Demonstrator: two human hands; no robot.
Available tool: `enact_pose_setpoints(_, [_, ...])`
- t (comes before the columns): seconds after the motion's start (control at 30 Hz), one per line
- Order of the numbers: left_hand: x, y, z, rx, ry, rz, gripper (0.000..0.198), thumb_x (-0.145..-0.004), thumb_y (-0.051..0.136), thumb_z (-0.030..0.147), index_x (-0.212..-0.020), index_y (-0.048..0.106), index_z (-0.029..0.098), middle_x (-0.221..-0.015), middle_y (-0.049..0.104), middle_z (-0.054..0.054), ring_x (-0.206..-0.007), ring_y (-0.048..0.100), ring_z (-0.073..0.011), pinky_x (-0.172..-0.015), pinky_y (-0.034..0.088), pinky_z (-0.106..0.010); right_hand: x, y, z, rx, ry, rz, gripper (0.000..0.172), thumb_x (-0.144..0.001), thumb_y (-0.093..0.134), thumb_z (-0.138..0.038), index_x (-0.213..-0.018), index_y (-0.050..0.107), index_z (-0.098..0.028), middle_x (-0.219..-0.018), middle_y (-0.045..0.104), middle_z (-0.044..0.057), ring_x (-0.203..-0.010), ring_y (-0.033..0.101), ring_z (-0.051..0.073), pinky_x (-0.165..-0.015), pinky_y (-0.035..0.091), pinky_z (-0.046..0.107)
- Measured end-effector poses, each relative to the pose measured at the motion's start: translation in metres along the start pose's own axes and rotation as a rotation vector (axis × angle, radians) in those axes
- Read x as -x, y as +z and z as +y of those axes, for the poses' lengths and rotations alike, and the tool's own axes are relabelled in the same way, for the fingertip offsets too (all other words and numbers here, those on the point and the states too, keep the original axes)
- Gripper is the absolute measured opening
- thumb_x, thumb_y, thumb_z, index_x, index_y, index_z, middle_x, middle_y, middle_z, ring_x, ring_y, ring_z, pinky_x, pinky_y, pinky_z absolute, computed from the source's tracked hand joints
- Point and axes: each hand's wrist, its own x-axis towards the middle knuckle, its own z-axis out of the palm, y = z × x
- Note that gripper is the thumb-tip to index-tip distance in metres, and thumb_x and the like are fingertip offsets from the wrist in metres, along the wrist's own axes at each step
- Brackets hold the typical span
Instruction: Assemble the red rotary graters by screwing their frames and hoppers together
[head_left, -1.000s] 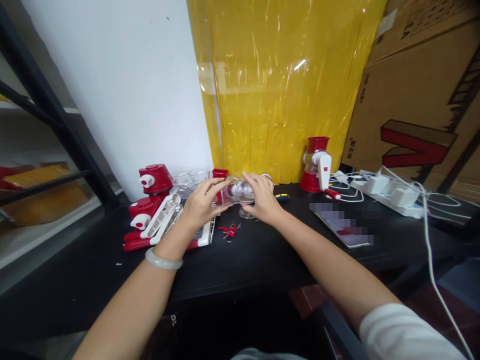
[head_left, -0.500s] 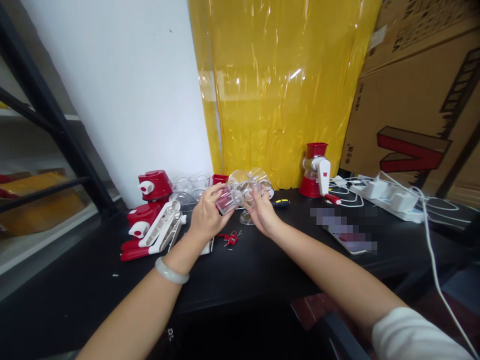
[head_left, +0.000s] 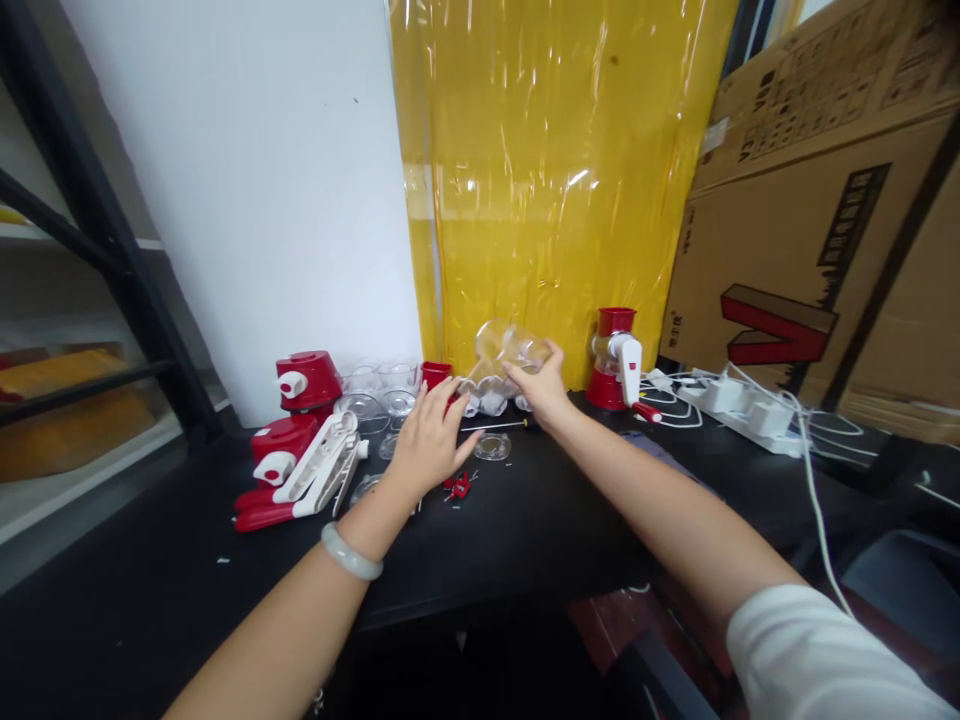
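My right hand (head_left: 546, 388) grips a clear plastic housing (head_left: 504, 345) with a round flared end, held above the back of the table. To its left, my left hand (head_left: 426, 445) is open with fingers spread, over the table and apart from the housing. Beyond its fingertips are a red plastic hopper (head_left: 435, 374) and several small white-and-clear round parts (head_left: 491, 398). A screwdriver (head_left: 499, 427) lies between the hands, with a clear flat base piece (head_left: 493, 446) just below it. Small red clips (head_left: 459, 486) lie nearer to me.
Red grinder bases (head_left: 289, 440) and white crank handles with red grips (head_left: 319, 465) lie at left, beside clear cups (head_left: 379, 378). An assembled red-and-white grinder (head_left: 615, 360) stands at right, near a power strip (head_left: 750, 418) with cables. A large cardboard box (head_left: 795, 230) leans behind.
My right hand has lifted the clear housing up and to the right. My left hand has come away from the clear part it held and has spread its fingers. The view has shifted slightly.
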Motion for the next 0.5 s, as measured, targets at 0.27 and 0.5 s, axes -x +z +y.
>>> enact_pose_setpoints(0.27, [-0.002,-0.006,-0.014,-0.054,-0.156,-0.119,0.029,-0.096,0.052,0.031,-0.117,0.065,0.015,-0.12,0.07,-0.016,-0.117,0.064,-0.0315,-0.11,0.043,-0.053,-0.075,-0.095,0.03,0.741,-0.095,0.189,0.11,-0.059,0.08,-0.029,-0.151,0.024,-0.01,-0.138,0.055,0.026,-0.127,0.058,0.036,-0.11,0.045,0.049])
enact_pose_setpoints(0.5, [0.003,-0.001,-0.025,-0.083,-0.174,-0.091,0.017,-0.092,0.055,0.031,-0.099,0.067,0.02,-0.098,0.073,-0.012,-0.099,0.066,-0.0305,-0.103,0.045,-0.052,-0.087,-0.1,0.065,0.819,-0.071,0.137,0.112,-0.062,0.081,-0.027,-0.155,0.02,-0.011,-0.142,0.052,0.027,-0.128,0.058,0.035,-0.108,0.047,0.046])
